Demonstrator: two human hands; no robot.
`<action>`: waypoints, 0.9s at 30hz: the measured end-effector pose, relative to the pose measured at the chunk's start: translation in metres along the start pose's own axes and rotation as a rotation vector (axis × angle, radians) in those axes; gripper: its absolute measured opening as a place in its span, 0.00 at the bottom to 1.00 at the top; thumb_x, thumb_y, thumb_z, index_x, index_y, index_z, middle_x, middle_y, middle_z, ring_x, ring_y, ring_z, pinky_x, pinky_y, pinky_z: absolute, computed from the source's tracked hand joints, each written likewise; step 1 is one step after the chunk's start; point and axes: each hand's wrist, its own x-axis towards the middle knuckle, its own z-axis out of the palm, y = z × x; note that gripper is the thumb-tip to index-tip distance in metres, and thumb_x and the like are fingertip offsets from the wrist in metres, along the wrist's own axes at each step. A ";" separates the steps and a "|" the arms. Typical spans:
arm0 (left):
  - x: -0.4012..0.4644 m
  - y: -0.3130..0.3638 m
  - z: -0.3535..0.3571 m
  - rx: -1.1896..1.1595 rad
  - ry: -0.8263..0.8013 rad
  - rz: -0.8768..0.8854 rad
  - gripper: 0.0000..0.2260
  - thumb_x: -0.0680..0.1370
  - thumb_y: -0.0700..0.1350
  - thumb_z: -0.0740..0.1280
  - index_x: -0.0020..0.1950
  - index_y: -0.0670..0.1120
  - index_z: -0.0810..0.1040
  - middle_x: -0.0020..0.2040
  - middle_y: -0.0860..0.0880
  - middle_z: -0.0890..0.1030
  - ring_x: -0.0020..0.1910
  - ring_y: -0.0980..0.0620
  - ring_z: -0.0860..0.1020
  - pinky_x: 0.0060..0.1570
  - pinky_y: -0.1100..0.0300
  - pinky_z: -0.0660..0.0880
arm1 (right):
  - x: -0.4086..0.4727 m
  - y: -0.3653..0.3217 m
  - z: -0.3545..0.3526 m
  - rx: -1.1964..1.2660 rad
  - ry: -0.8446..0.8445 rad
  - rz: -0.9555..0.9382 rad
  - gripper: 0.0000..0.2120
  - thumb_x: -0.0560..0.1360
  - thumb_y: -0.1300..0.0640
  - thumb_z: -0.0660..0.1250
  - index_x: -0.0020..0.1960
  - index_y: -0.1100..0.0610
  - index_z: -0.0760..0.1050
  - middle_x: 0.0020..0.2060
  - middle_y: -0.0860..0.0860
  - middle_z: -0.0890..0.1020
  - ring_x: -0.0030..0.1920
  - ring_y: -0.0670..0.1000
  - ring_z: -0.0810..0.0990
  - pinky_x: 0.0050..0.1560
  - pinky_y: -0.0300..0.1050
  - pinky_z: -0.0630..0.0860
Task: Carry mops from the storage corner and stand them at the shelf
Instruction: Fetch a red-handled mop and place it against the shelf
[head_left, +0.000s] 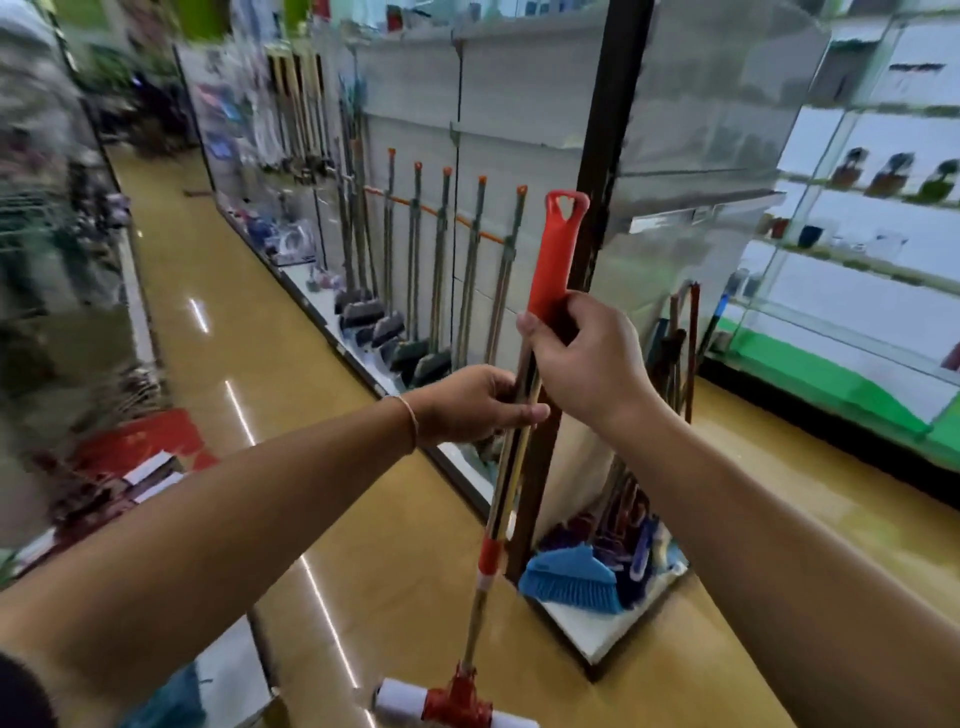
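The mop (511, 467) stands nearly upright at frame centre, head at the bottom edge. The right hand (587, 364) grips its red handle top; the left hand (472, 410) grips the shaft just below. The shelf (415, 249) lies upper left.

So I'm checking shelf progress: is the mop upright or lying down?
Nearly upright: both hands grip the mop handle, red grip top, head by the floor.

The mop (511, 452) stands upright in the aisle before the shelf (524, 119), its head down near the floor (322, 441). The right hand (587, 358) grips above the left hand (475, 402). A row of brooms (415, 291) leans along the shelf behind; a hand brush (569, 579) lies at the shelf's near end
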 end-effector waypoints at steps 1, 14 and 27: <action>0.006 -0.006 -0.009 -0.006 0.015 0.001 0.24 0.69 0.61 0.70 0.53 0.43 0.82 0.53 0.37 0.81 0.56 0.36 0.78 0.60 0.37 0.74 | 0.011 0.003 0.009 0.009 -0.010 -0.013 0.10 0.78 0.48 0.68 0.51 0.54 0.78 0.36 0.48 0.80 0.34 0.44 0.77 0.32 0.31 0.71; 0.111 -0.107 -0.157 -0.079 0.049 -0.020 0.29 0.66 0.65 0.70 0.54 0.43 0.81 0.54 0.35 0.80 0.58 0.36 0.78 0.60 0.36 0.74 | 0.177 0.038 0.152 0.049 -0.115 -0.039 0.08 0.79 0.51 0.67 0.50 0.56 0.77 0.33 0.50 0.77 0.32 0.48 0.76 0.33 0.43 0.72; 0.181 -0.175 -0.299 -0.072 0.190 -0.075 0.25 0.70 0.62 0.69 0.54 0.41 0.80 0.53 0.37 0.80 0.54 0.37 0.79 0.57 0.37 0.76 | 0.317 0.044 0.276 0.035 -0.109 -0.160 0.07 0.78 0.49 0.69 0.52 0.51 0.74 0.36 0.43 0.76 0.35 0.40 0.76 0.34 0.29 0.68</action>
